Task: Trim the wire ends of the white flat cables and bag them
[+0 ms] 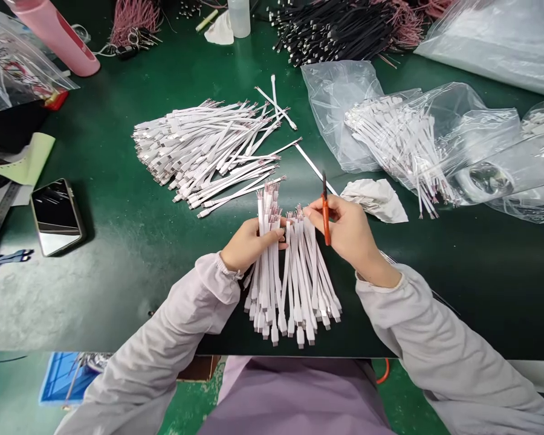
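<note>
My left hand (249,244) is closed around the upper part of a fanned bundle of white flat cables (297,284), which rests on the green work surface (118,290). Their stripped, reddish wire ends stick up near my fingers, and their connectors splay toward me. My right hand (347,232) grips small orange-handled scissors (326,217), with the blades pointing up, just right of the wire ends. Beyond my hands lies a loose pile of similar white cables (204,151).
A clear plastic bag of white cables (403,139) and crumpled white paper (376,199) lie to the right. A phone (57,216) sits at the left, near a pink bottle (57,36). Black cables (335,27) and pink wires (133,21) lie at the far edge.
</note>
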Motion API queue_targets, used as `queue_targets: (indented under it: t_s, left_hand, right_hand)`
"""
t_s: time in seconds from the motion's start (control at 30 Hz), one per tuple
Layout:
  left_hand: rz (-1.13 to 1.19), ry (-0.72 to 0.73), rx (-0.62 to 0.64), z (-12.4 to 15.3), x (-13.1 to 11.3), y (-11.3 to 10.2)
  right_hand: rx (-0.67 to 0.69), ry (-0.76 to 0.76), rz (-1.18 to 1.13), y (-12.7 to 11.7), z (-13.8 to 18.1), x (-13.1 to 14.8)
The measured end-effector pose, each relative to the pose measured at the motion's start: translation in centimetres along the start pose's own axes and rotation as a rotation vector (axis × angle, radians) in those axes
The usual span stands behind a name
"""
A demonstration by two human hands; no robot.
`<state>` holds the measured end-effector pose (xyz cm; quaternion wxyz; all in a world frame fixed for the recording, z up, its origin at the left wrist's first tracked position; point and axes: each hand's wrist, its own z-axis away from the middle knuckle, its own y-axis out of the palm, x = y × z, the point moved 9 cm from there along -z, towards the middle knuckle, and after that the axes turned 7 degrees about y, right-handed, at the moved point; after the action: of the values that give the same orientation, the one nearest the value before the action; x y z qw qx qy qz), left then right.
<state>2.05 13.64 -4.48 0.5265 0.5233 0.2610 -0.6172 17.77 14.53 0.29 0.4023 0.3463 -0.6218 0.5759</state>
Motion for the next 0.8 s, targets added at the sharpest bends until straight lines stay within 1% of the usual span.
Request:
queue_targets:
  t_s: [0.07,0.13,0.2,0.37,0.43,0.5,0.6,0.73,0.8]
  left_hand:
    - [0.064,-0.004,-0.047,0.0,0.4,-0.3]
    - [0.084,0.024,-0.062,0.0,0.4,-0.2]
    - [0.099,0.062,-0.066,-0.1,0.3,0.1]
    - [0.083,0.126,-0.081,-0.1,0.0,0.3]
    - [0.053,0.135,-0.083,0.0,0.0,0.3]
    - [0.02,0.146,-0.082,0.0,0.0,0.2]
    - [-0.016,0.152,-0.099,0.1,0.0,0.1]
    - [-0.007,0.132,-0.113,0.0,0.3,0.0]
    - [-0.012,0.13,-0.14,0.0,0.4,-0.3]
  right_hand:
    - [-0.035,-0.068,0.023,-0.4,0.3,0.4]
    - [-0.04,-0.13,0.034,-0.3,0.8,1.1]
    - [-0.028,-0.146,0.03,0.2,1.1,1.6]
    - [0.097,0.016,-0.13,2.0,0.8,0.9]
    - [0.116,0.052,-0.181,2.1,0.7,0.6]
    - [0.108,0.062,-0.209,2.0,0.5,0.5]
    - [0.086,0.059,-0.19,1.6,0.5,0.6]
    - [0.06,0.048,-0.156,1.1,0.6,0.5]
    - [0.051,0.043,-0.152,0.9,0.5,0.4]
